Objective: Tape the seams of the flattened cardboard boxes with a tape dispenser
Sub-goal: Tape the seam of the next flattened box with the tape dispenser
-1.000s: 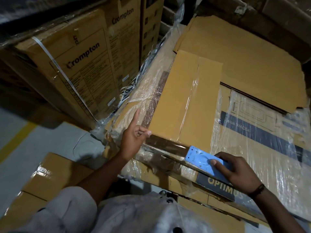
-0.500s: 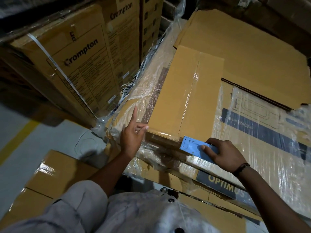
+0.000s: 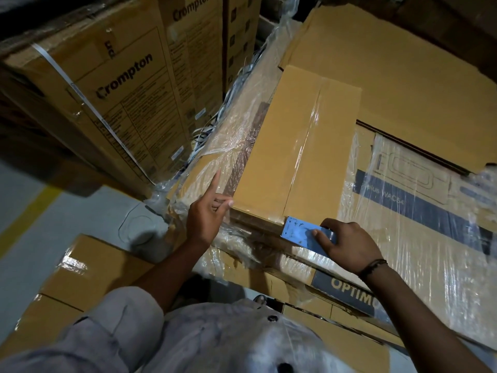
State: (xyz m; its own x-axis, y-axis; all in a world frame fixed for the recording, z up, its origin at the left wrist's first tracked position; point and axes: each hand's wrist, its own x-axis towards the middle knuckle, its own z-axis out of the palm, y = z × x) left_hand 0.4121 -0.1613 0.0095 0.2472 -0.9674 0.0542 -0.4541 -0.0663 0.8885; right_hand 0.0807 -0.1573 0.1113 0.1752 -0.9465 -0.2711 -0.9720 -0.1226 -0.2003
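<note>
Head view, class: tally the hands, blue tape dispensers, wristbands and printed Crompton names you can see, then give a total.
hands: 2, left hand and right hand
blue tape dispenser: 1
wristband: 1
Crompton names: 2
total: 6

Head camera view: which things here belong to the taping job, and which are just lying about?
Job: flattened box, tape strip, blue tape dispenser gripped by right hand, left hand at the box's corner.
Lying about: Crompton cartons, wrapped Optimus box, loose cardboard sheet, small carton.
</note>
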